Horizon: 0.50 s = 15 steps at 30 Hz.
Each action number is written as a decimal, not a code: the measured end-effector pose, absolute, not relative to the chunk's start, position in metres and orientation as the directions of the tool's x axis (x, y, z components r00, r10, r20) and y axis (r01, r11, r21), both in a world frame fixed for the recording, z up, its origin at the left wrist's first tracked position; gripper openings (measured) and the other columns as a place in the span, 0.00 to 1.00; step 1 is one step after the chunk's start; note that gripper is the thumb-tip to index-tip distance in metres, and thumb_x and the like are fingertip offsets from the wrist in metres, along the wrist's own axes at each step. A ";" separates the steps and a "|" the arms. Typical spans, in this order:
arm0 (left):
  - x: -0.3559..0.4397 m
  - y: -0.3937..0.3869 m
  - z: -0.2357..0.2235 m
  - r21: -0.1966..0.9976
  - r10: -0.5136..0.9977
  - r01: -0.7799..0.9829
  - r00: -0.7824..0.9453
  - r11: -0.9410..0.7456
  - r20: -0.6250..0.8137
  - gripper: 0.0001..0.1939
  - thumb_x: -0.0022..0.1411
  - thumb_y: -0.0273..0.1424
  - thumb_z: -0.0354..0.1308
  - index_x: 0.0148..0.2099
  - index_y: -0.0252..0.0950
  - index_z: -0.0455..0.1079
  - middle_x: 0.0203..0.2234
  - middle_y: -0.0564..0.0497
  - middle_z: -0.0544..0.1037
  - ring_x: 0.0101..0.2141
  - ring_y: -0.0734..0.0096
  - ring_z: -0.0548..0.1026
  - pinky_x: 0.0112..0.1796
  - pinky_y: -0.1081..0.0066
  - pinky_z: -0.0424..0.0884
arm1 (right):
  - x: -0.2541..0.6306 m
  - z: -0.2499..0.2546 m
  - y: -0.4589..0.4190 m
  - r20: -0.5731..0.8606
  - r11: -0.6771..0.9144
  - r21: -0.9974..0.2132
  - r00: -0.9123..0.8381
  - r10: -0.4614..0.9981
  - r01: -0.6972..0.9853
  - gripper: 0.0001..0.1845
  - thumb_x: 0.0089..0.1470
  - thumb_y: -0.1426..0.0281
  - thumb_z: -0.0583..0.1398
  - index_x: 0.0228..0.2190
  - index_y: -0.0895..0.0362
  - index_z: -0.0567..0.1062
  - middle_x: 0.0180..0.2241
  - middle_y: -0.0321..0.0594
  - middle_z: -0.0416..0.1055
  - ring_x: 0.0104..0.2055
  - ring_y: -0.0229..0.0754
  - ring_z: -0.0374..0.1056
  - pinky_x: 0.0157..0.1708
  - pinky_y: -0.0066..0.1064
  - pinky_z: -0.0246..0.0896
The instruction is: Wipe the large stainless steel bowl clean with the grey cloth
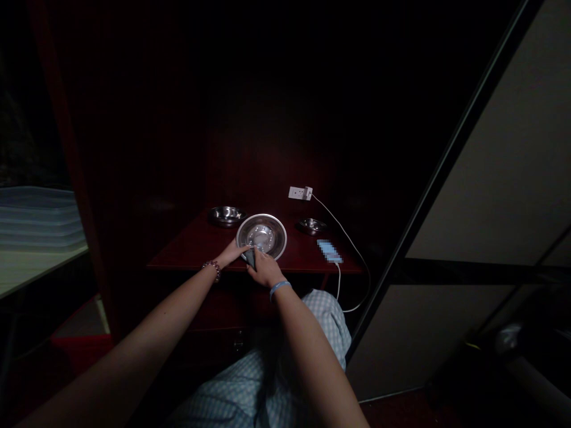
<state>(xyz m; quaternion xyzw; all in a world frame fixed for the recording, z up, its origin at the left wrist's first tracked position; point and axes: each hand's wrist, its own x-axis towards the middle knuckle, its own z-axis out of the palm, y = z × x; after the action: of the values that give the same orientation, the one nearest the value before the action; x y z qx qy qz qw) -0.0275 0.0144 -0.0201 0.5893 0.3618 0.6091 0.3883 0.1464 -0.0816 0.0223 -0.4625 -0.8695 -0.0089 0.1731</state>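
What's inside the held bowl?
In the bowl, the far wall and shiny bottom show; an apparent grey cloth lies at the near rim. The right hand and cloth cover part of the near side, hiding what's there.

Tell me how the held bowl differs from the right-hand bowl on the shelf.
The held bowl looks larger than the right-hand bowl. The held bowl tilts its inside toward the camera, whereas the right-hand bowl rests on the shelf. Both look like shiny metal.

On the dk red shelf, R side, there lies a phone w/ white cable. A charger sits in wall socket. Far L: stacked plastic trays on pale tbl.
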 end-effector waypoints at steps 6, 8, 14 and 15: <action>-0.028 0.014 -0.019 0.906 0.906 -0.029 0.004 -0.423 0.423 0.43 0.42 0.41 0.74 0.58 0.30 0.68 0.58 0.34 0.75 0.60 0.45 0.70 0.64 0.48 0.58 | 0.145 0.025 -0.083 0.300 0.555 -0.157 -0.496 0.815 0.817 0.26 0.64 0.65 0.56 0.58 0.67 0.64 0.56 0.62 0.71 0.58 0.53 0.68 0.60 0.42 0.59; -0.028 0.013 -0.018 0.906 0.907 -0.032 0.000 -0.421 0.421 0.43 0.41 0.42 0.74 0.58 0.29 0.68 0.58 0.33 0.74 0.60 0.44 0.70 0.64 0.48 0.58 | 0.145 0.025 -0.083 0.306 0.561 -0.155 -0.501 0.810 0.813 0.28 0.64 0.65 0.56 0.60 0.69 0.62 0.56 0.62 0.70 0.59 0.53 0.67 0.61 0.41 0.58; -0.029 0.012 -0.017 0.905 0.905 -0.031 0.015 -0.424 0.425 0.40 0.42 0.41 0.74 0.57 0.31 0.69 0.56 0.36 0.77 0.59 0.44 0.71 0.63 0.46 0.59 | 0.146 0.020 -0.081 0.323 0.591 -0.145 -0.526 0.787 0.794 0.30 0.64 0.65 0.57 0.63 0.66 0.61 0.63 0.61 0.64 0.65 0.52 0.61 0.64 0.43 0.54; -0.029 0.012 -0.017 0.904 0.904 -0.030 0.017 -0.427 0.428 0.40 0.42 0.41 0.74 0.57 0.31 0.69 0.56 0.36 0.77 0.59 0.44 0.71 0.63 0.47 0.59 | 0.146 0.020 -0.080 0.323 0.592 -0.143 -0.528 0.785 0.793 0.31 0.64 0.65 0.56 0.63 0.66 0.61 0.64 0.61 0.63 0.66 0.52 0.61 0.65 0.43 0.53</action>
<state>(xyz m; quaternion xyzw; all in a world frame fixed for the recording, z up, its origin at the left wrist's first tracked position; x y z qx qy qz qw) -0.0287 0.0121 -0.0167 0.5965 0.3661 0.5981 0.3905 0.1464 -0.0800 0.0197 -0.4514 -0.8741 -0.0105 0.1792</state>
